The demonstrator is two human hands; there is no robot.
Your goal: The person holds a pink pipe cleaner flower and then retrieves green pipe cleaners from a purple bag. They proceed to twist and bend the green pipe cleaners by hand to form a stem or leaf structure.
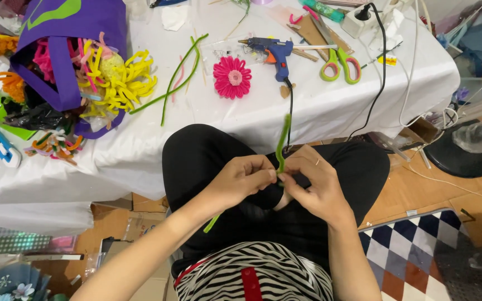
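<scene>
Over my lap, my left hand [241,177] and my right hand [314,187] meet, both pinching a green pipe cleaner [282,142]. Its upper end stands up toward the table edge; a short lower end pokes out under my left wrist. On the white-covered table [140,145] ahead lie a pink pipe-cleaner flower [232,77], loose green pipe cleaners [175,81], a blue glue gun [273,51] and green-handled scissors [338,60].
A purple bag [68,50] of yellow and pink pipe cleaners sits at the table's left, with a blue cutter [0,146] near it. A power strip [364,19] and black cable are at the back right. A fan base [464,153] and a checkered mat [414,256] are on the floor.
</scene>
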